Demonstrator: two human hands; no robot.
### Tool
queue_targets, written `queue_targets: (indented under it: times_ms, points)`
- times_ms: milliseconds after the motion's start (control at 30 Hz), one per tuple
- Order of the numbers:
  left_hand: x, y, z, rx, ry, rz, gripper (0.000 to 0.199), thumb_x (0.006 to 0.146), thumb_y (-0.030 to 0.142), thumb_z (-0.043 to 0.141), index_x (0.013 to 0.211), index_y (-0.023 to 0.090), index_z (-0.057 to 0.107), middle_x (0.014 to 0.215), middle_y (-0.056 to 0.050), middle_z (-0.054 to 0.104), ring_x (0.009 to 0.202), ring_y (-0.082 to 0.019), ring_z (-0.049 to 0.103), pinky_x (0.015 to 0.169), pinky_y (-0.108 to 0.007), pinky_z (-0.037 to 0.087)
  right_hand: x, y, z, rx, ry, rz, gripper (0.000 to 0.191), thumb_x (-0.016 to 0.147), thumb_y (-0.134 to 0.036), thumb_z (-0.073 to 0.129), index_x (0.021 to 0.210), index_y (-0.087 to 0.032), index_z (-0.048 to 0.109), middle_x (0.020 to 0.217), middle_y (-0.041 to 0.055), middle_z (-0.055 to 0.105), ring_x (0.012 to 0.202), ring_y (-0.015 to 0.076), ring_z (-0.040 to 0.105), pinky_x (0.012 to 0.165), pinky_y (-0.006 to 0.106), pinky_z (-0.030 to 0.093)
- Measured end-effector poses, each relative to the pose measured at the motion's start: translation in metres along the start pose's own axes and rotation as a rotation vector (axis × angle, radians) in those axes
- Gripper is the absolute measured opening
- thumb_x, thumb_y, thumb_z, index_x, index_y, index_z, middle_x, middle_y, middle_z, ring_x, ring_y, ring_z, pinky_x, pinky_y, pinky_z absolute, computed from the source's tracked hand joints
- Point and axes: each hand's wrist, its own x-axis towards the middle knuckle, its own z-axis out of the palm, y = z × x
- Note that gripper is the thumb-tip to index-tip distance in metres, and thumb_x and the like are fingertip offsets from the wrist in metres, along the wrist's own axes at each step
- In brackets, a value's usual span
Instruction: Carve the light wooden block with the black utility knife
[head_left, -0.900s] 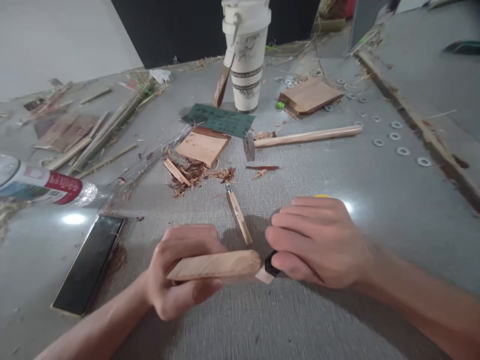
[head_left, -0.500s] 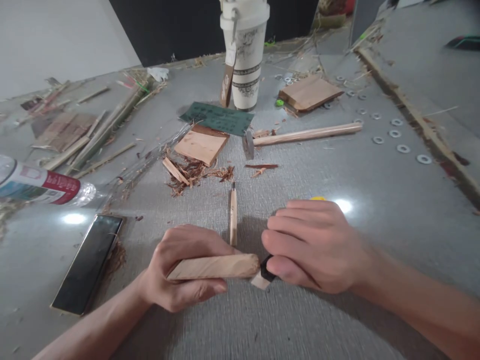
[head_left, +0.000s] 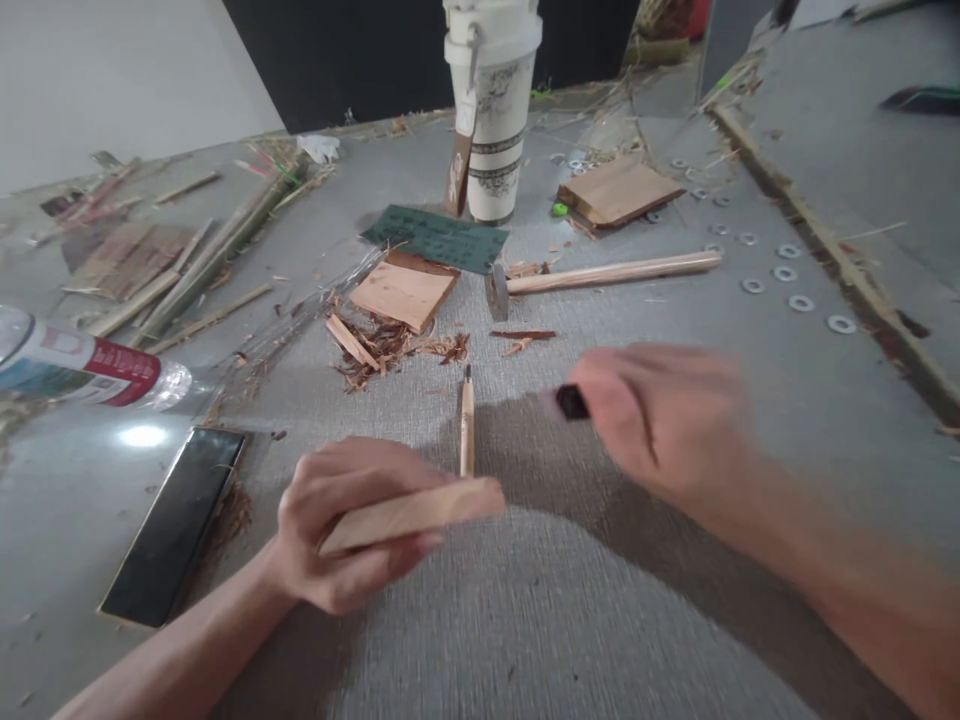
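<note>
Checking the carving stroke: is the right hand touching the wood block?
Apart. The head view shows bare table between the right hand and the wood block, held by the left hand.

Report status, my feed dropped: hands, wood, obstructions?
Left hand gripping wood piece. Right hand raised, blurred, dark tool tip showing. Chisel lying just beyond the wood.

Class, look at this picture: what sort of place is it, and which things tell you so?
Probably a hobby woodworking bench. Wood shavings lie on the table beside a small chisel and a hammer, and the left hand grips a carved wooden stick.
</note>
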Motion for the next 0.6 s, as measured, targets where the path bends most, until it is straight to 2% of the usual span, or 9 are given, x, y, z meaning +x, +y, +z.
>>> queue_targets:
  times_ms: [67,133,367,467,600]
  points:
    - [0.002,-0.004,0.001,0.045,0.061,-0.063,0.014,0.094,0.029,0.071,0.104,0.019,0.073,0.078,-0.004,0.078,0.063,-0.017,0.073,0.054,-0.027,0.058,-0.001,-0.009,0.002,0.027,-0.073,-0.073,0.050,0.113,-0.032,0.030,0.069,-0.022,0.052,0.058,-0.0035,0.049,0.054,0.0135,0.040,0.057,0.031,0.029]
    - [0.003,-0.005,0.003,0.068,0.080,-0.067,0.014,0.094,0.028,0.070,0.103,0.018,0.073,0.075,-0.004,0.076,0.062,-0.016,0.072,0.055,-0.026,0.057,-0.003,-0.019,0.003,0.026,-0.100,-0.092,0.054,0.114,-0.033,0.026,0.069,-0.022,0.053,0.059,-0.0034,0.053,0.054,0.0137,0.041,0.057,0.031,0.030]
    - [0.001,-0.002,0.005,0.097,0.081,-0.049,0.015,0.095,0.028,0.068,0.102,0.015,0.072,0.077,-0.005,0.076,0.064,-0.016,0.072,0.057,-0.025,0.058,-0.005,-0.029,0.001,0.050,-0.149,-0.128,0.054,0.115,-0.034,0.028,0.070,-0.022,0.055,0.059,-0.0044,0.054,0.053,0.0126,0.044,0.059,0.031,0.033]
    - [-0.001,-0.003,0.005,0.092,0.067,-0.041,0.017,0.094,0.026,0.069,0.106,0.013,0.072,0.081,-0.007,0.077,0.069,-0.017,0.073,0.061,-0.026,0.059,-0.006,-0.032,0.003,0.081,-0.166,-0.145,0.052,0.115,-0.035,0.030,0.073,-0.021,0.058,0.061,-0.0039,0.056,0.055,0.0123,0.049,0.059,0.031,0.033]
    - [-0.001,-0.003,0.006,0.072,0.042,-0.032,0.021,0.094,0.023,0.068,0.111,0.012,0.072,0.084,-0.008,0.078,0.069,-0.017,0.072,0.061,-0.027,0.059,-0.006,-0.035,0.005,0.103,-0.156,-0.153,0.054,0.115,-0.035,0.029,0.073,-0.021,0.059,0.060,-0.0041,0.056,0.053,0.0119,0.048,0.059,0.030,0.034]
